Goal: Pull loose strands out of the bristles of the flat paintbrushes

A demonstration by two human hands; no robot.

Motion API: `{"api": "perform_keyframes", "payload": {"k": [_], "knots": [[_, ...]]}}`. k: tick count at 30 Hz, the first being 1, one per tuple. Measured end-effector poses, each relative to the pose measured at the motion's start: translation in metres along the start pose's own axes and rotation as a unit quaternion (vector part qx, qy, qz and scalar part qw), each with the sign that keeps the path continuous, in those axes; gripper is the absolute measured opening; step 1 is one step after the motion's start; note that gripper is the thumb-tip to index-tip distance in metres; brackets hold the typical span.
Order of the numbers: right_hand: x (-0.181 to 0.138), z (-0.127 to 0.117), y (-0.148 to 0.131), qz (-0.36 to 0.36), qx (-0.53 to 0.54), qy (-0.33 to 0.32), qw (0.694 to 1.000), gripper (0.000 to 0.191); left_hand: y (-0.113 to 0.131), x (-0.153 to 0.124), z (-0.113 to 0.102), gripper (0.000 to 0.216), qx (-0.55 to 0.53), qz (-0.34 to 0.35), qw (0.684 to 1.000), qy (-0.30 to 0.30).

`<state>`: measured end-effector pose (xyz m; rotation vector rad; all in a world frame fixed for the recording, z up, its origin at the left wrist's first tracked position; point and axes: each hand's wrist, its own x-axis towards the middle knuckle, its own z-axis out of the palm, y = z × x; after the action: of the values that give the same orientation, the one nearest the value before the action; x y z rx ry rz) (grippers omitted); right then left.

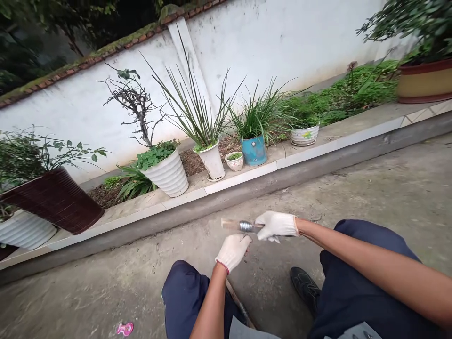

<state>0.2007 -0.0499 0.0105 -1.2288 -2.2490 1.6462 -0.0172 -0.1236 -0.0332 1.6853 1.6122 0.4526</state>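
Observation:
My right hand (pixel 277 224), in a white knit glove, is closed around a short rod-like piece. This piece has a pale wooden end (pixel 229 224), a band of shiny wire (pixel 245 226) wound round it and a dark grey part running into my palm. Just below and to the left is my left hand (pixel 232 250), also gloved in white with a red cuff edge. Its fingers are curled in, and what they hold, if anything, is hidden. A long wooden stick (pixel 240 303) slants down between my knees, its upper end passing behind my left wrist.
Ahead runs a low tiled ledge (pixel 243 181) bearing several potted plants, among them a blue pot (pixel 254 150) and a white ribbed pot (pixel 167 174). A white wall (pixel 254 52) stands behind. On the concrete ground lies a small pink object (pixel 125 328).

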Motion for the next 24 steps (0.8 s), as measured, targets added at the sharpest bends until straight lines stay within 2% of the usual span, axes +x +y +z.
{"api": "perform_keyframes", "payload": {"k": [2, 4, 7, 11, 14, 16, 18, 22, 24], "knots": [[0.015, -0.008, -0.013, 0.020, -0.001, 0.026, 0.999, 0.023, 0.013, 0.008, -0.018, 0.036, 0.041, 0.019, 0.999, -0.002], [0.029, -0.016, -0.023, 0.028, -0.031, 0.037, 0.998, 0.024, 0.025, 0.017, -0.036, 0.028, 0.063, 0.007, 0.998, -0.026], [0.047, -0.024, -0.032, 0.017, -0.135, 0.064, 0.989, 0.024, 0.035, 0.033, -0.052, 0.019, 0.042, -0.014, 0.997, -0.070], [0.067, -0.034, -0.030, 0.026, -0.321, 0.150, 0.935, 0.018, 0.025, 0.056, -0.051, 0.013, -0.005, -0.053, 0.992, -0.111], [0.082, -0.045, -0.023, 0.067, -0.432, 0.161, 0.885, 0.033, 0.014, 0.069, -0.048, 0.011, -0.021, -0.084, 0.986, -0.144], [0.090, -0.050, -0.015, 0.084, -0.479, 0.131, 0.864, 0.036, 0.010, 0.076, -0.049, 0.012, -0.013, -0.078, 0.984, -0.161], [0.093, -0.052, -0.004, 0.089, -0.494, 0.083, 0.861, 0.031, 0.008, 0.081, -0.053, 0.014, 0.021, -0.055, 0.985, -0.161], [0.083, -0.047, 0.012, 0.069, -0.466, -0.065, 0.880, 0.011, 0.010, 0.090, -0.063, 0.020, 0.093, -0.015, 0.986, -0.140], [0.072, -0.044, 0.013, 0.045, -0.397, -0.153, 0.904, 0.014, 0.011, 0.091, -0.066, 0.020, 0.090, 0.005, 0.986, -0.143]]}}
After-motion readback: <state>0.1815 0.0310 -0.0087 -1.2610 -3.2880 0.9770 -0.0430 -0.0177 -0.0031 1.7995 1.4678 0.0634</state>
